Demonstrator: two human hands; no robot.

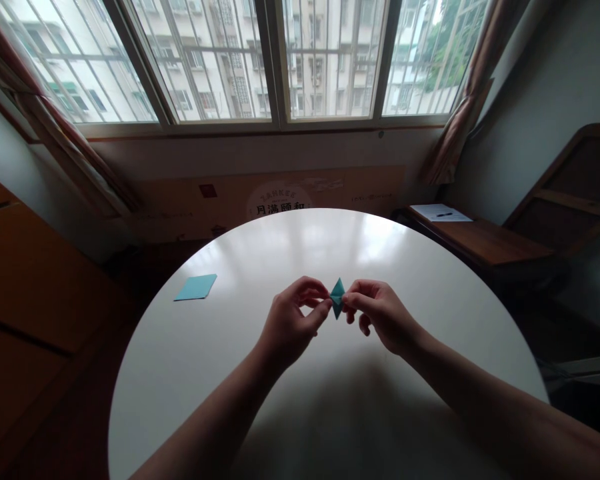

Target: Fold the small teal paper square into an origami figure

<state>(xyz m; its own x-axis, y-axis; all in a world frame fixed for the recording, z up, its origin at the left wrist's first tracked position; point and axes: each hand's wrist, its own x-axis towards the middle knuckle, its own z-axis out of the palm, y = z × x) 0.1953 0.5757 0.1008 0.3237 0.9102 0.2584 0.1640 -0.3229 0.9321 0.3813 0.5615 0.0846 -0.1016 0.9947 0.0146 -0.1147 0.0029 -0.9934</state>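
A small teal folded paper piece (337, 297), diamond-shaped, is held above the middle of a round white table (230, 373). My left hand (293, 320) pinches its left corner between thumb and fingers. My right hand (380, 313) pinches its right corner the same way. Both hands are closed on the paper and meet at the centre of the view. A flat light-blue square sheet of paper (196, 287) lies on the table to the left, apart from my hands.
A wooden side table (485, 243) at the right carries a white paper with a pen (441, 213). A barred window spans the back wall, with curtains (460, 120) at both sides. Dark wooden furniture stands at the left and right edges.
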